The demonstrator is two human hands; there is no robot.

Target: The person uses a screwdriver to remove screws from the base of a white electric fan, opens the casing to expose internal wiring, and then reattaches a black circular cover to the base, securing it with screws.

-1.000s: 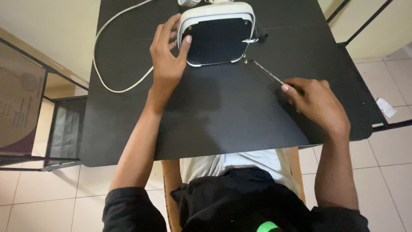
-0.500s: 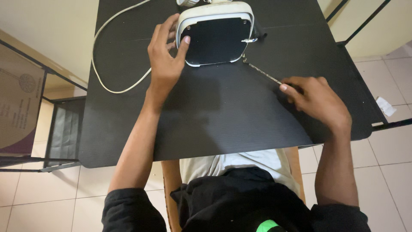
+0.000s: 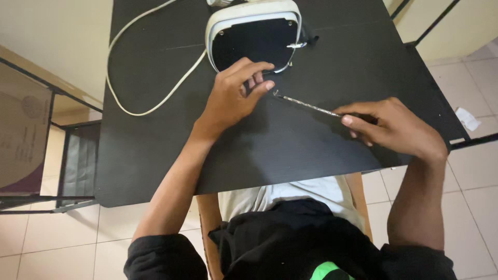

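A white appliance with a black underside panel [image 3: 254, 36] lies at the far middle of the black table [image 3: 311, 150]. My left hand [image 3: 233, 96] sits just in front of it, fingertips pinched together near the tip of a thin metal screwdriver shaft [image 3: 306, 105]. My right hand [image 3: 391, 127] grips the screwdriver's handle end, which is hidden in the fist. The shaft points left toward my left fingertips, low over the table. Whether something small is pinched in the left fingers cannot be told.
A white power cord [image 3: 135, 67] loops from the appliance across the table's left part. A dark metal rack [image 3: 78, 166] stands left of the table. A scrap of white paper [image 3: 467, 118] lies on the tiled floor at right.
My left hand has come off the appliance's left side and moved toward me, fingers now pinched at the screwdriver tip. The screwdriver tip has pulled away from the appliance.
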